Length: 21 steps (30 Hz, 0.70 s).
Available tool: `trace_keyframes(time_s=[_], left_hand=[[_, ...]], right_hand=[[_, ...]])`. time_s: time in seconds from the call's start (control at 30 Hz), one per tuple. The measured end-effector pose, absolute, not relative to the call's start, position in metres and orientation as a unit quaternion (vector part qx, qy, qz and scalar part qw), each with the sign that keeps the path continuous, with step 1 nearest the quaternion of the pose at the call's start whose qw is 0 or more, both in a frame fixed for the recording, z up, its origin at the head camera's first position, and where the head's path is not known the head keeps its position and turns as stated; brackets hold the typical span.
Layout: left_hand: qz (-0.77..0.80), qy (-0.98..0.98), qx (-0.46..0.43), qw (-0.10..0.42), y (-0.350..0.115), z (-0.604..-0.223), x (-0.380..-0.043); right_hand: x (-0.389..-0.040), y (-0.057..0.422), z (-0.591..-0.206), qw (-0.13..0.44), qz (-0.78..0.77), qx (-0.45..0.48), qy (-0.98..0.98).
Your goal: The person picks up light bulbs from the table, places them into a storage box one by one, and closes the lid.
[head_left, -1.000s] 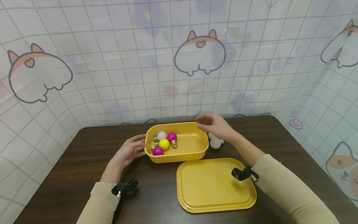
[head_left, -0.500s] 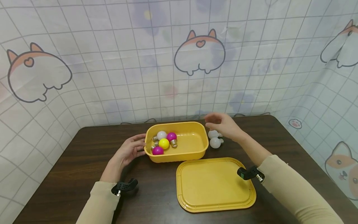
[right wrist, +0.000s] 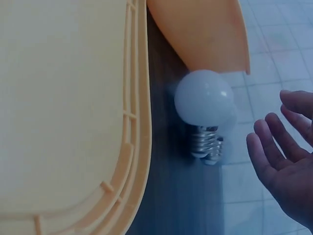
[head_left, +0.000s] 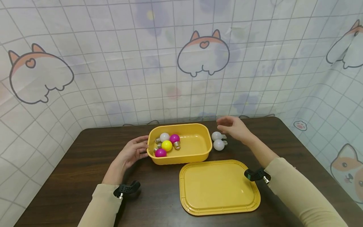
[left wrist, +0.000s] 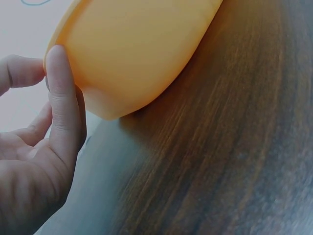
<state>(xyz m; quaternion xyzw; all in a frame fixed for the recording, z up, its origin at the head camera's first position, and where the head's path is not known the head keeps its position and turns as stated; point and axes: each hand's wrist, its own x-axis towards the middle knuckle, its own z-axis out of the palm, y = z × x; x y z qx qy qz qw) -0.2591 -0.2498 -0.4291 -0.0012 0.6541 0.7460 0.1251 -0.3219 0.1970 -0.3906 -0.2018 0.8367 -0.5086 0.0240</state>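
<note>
Lid (head_left: 219,187) first: flat and yellow with a ridged rim, it lies on the dark worktop (head_left: 71,176) closest to me, so my right forearm (head_left: 262,153) does well to pass above it without nudging it.

Beyond it, my left hand (head_left: 131,152) rests its bent fingers against the left end of the yellow tub (head_left: 181,160), not clasping it; that light touch seems enough of a brace, and a harder push could slide the tub.

Bunched in the tub's left part lie a near magenta bulb (head_left: 160,153), a yellow bulb (head_left: 167,145), a second magenta bulb (head_left: 174,138) and a white bulb (head_left: 164,136), all glossy, with silvery screw bases. The right part looks the gentlest place to lower anything more.

Just outside the tub's right end, on the worktop, the nearer bulb (head_left: 218,145) and the farther bulb (head_left: 216,136) of a white pair lie side by side, bases turned from the tub; whether they touch I can't tell. My right hand (head_left: 235,128), loosely curved and holding nothing, hangs just beside them, apart from both. I judge it best to come down slowly and take one globe between thumb and fingertips, sparing its neighbour, as round things may roll.

Behind everything hangs a gridded sheet (head_left: 158,91).
</note>
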Motion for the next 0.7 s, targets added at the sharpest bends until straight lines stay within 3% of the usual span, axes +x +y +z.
trace_keyframes(time_s=[0.7], left_hand=[[0.749,0.651,-0.009,0.123,-0.249,-0.43,-0.257]], right_hand=[[-0.326,0.214,-0.41,0.044,-0.489,-0.168,0.855]])
